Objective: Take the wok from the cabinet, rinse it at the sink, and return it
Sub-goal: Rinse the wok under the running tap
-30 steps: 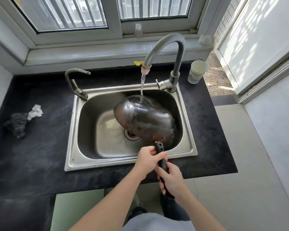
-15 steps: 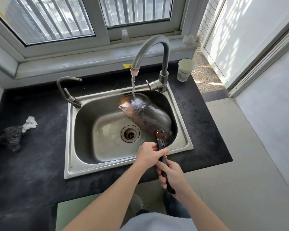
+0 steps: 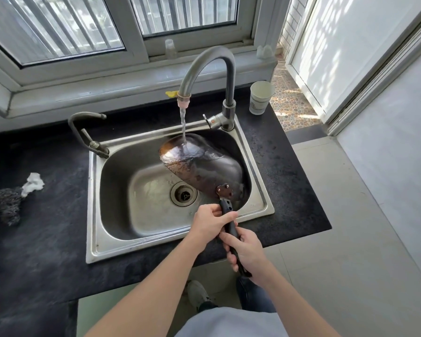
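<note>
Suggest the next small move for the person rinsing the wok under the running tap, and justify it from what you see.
Probably roll the handle a little further, so the stream runs over more of the wok. Both hands, left hand and right hand, grip the handle, the wok is tilted on edge in the sink, and water strikes only its far rim.

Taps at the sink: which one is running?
The tall arched tap at the sink's back right; its stream lands on the tilted wok. The small bent tap at the back left corner is dry.
</note>
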`<action>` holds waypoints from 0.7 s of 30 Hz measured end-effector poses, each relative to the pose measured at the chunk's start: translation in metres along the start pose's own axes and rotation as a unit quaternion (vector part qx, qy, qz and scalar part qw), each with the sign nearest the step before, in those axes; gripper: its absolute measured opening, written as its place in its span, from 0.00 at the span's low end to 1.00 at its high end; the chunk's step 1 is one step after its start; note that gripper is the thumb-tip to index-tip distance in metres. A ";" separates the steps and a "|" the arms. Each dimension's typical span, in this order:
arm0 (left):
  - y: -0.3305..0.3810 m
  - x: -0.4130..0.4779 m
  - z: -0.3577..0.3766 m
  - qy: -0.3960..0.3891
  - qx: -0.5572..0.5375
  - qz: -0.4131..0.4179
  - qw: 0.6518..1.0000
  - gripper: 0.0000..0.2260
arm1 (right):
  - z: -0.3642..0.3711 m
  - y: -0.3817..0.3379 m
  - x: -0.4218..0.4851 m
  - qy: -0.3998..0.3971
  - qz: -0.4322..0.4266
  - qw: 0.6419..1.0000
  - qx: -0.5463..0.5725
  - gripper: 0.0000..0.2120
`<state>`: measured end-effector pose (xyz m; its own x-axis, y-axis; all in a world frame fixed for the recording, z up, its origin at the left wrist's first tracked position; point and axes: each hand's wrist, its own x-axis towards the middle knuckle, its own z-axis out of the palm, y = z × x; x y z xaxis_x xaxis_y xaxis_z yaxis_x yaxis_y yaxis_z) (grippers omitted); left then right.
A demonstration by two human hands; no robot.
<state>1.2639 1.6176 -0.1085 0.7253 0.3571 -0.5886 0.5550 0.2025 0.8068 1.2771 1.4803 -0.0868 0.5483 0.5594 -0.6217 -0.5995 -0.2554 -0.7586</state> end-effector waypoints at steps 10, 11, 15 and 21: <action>-0.002 -0.010 -0.011 0.015 -0.088 -0.014 0.996 0.12 | 0.011 -0.008 0.004 -0.009 -0.005 0.992 -0.129 0.06; -0.002 -0.012 -0.013 0.020 -0.111 -0.017 0.993 0.11 | 0.012 -0.010 0.005 -0.009 -0.008 0.988 -0.154 0.05; 0.000 -0.018 -0.021 0.025 -0.186 -0.016 0.982 0.11 | 0.017 -0.018 0.010 -0.011 -0.025 0.970 -0.242 0.04; -0.005 -0.028 -0.032 0.031 -0.270 -0.001 0.962 0.05 | 0.030 -0.028 0.013 -0.006 -0.046 0.932 -0.358 0.04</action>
<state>1.2274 1.6361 -0.0946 0.6894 0.4064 -0.5996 0.2518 0.6417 0.7244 1.2836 1.5183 -0.0680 0.5689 0.6134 -0.5479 -0.0041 -0.6641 -0.7477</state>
